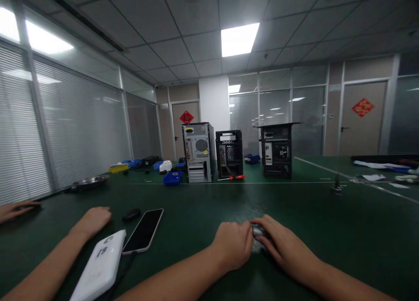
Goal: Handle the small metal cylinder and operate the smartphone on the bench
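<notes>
Both my hands meet over the table near the front, right of centre. My left hand [233, 245] is closed in a fist, with thumb and forefinger pressed to the left end of a small silvery metal cylindrical part [258, 231]. Around the same part curl the fingers and thumb of my right hand [288, 248]. Much of the part is hidden by the fingers, so its exact kind does not show. Farther off to the right, a small metal fitting [337, 187] stands upright on the green table [183, 222].
At left lie another person's hands [93, 220], a phone [144, 231], a white device marked 18 [101, 261] and a black mouse [131, 215]. Computer cases [199, 152], a red screwdriver [236, 177], blue bins [172, 178] and a metal bowl [90, 182] stand behind.
</notes>
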`<action>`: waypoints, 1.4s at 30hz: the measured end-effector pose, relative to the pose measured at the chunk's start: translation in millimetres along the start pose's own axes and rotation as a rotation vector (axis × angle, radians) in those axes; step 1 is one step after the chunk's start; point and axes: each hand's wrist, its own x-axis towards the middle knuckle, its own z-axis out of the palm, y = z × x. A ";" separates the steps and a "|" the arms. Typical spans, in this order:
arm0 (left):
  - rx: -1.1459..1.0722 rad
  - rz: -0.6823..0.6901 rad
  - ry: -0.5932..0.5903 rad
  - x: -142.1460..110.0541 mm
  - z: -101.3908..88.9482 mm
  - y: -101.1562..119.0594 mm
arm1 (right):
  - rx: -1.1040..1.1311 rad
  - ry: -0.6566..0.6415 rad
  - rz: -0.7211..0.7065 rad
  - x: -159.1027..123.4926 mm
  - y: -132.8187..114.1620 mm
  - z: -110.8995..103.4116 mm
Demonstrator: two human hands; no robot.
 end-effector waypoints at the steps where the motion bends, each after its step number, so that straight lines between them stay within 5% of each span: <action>1: 0.004 -0.001 -0.003 -0.3 -0.8 1.0 | -0.005 0.009 -0.001 -0.3 0.3 0.5; 15: -0.020 -0.015 -0.011 -1.9 -4.0 4.6 | 0.108 0.021 0.025 5.3 6.9 0.2; 26: -0.046 -0.030 -0.005 5.0 -2.0 6.3 | -0.041 -0.039 0.055 1.5 0.0 0.9; 42: -0.083 0.080 0.038 6.6 1.5 -0.9 | 0.010 -0.069 0.036 -3.1 8.6 6.3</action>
